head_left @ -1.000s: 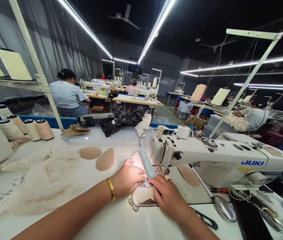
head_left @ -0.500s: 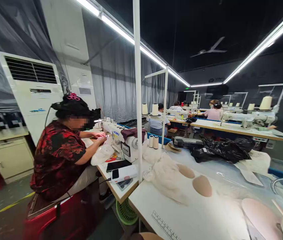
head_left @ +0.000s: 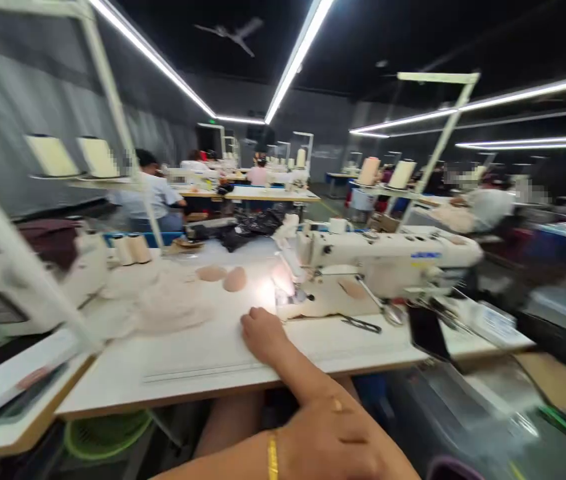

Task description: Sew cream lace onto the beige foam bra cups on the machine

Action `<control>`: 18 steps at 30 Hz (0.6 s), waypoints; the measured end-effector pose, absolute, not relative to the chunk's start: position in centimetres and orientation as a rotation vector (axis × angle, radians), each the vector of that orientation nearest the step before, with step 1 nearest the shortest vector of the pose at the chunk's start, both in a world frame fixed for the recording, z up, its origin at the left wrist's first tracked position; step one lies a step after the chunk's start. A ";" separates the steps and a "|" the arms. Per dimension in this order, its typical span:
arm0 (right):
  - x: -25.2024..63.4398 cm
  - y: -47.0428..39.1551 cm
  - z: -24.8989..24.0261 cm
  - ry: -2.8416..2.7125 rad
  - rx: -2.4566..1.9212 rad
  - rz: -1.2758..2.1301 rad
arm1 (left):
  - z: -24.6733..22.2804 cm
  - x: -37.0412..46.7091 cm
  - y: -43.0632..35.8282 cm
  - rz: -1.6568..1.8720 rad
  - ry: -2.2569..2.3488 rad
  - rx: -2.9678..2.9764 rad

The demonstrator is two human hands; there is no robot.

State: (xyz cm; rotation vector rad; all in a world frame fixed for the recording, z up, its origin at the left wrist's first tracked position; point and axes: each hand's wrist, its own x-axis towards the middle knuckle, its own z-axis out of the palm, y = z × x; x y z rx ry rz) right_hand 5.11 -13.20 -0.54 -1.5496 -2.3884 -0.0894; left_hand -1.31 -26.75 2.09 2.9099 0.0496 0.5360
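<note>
The right hand (head_left: 263, 333) reaches forward, palm down, fingers curled at the white worktop (head_left: 203, 353); I cannot tell whether it grips anything. The left hand (head_left: 335, 443), with a gold bangle (head_left: 273, 457), crosses the right forearm, its grip unclear. Ahead, a pale pink piece (head_left: 283, 279) lies lit by the white sewing machine (head_left: 393, 260), with beige oval pads (head_left: 235, 279) to its left.

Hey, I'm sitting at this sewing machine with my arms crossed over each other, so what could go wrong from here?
Your right hand is on the table close to the lit needle area of the sewing machine, so fingers might get hurt if it started running.
Your left hand lies across your right forearm, which could slow a quick pull back.
The dark flat slab sits near the table's front edge and might get knocked off.
</note>
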 end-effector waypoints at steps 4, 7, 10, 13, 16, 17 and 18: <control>6.0 -12.3 0.3 -2.401 -1.568 -0.063 | 0.5 -1.1 -23.8 0.964 -0.016 2.699; 6.1 -12.6 1.1 -2.400 -1.542 -0.053 | 0.7 -2.0 -22.6 1.078 0.159 2.657; 6.3 -12.8 1.4 -2.410 -1.500 -0.051 | 1.7 -1.4 -22.7 1.046 0.388 2.610; 6.5 -12.7 1.2 -2.420 -1.489 -0.049 | 2.6 -0.1 -22.9 0.862 0.502 2.509; 6.5 -12.5 1.1 -2.414 -1.513 -0.044 | 3.2 0.4 -22.5 0.697 0.548 2.392; 6.4 -12.5 1.1 -2.412 -1.521 -0.043 | 3.2 0.3 -22.3 0.690 0.570 2.346; 6.3 -12.4 1.0 -2.410 -1.528 -0.042 | 3.2 0.1 -22.1 0.708 0.599 2.298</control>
